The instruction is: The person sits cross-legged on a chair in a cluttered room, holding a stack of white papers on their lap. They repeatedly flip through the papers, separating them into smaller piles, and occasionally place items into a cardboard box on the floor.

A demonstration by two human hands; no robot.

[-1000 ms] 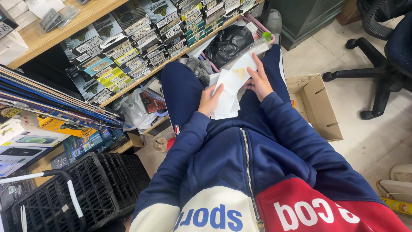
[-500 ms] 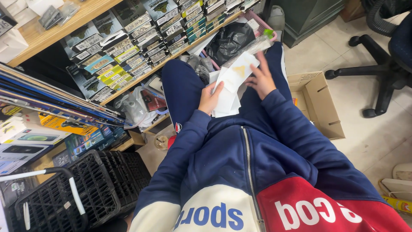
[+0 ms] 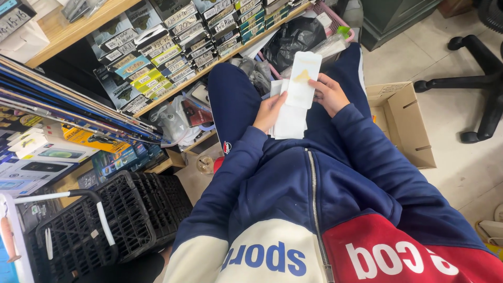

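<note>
Up over the lap, the right hand (image 3: 329,95) pinches a flat white packet (image 3: 304,79) with a yellow patch on it, fingers curled at its right edge. Just below, the left hand (image 3: 269,111) grips a stack of white packets (image 3: 290,121) resting on the blue trousers, thumb on top. Little room lies ahead: a wooden shelf (image 3: 78,29) runs close past the knees, lined with rows of small labelled boxes (image 3: 173,36) in black, yellow and green. Beside the right arm an open cardboard box (image 3: 403,123) sits on the tiled floor; its inside looks bare. A black plastic bag (image 3: 293,37) fills a pink basket (image 3: 335,18). A black crate (image 3: 105,220) stands lower left.
</note>
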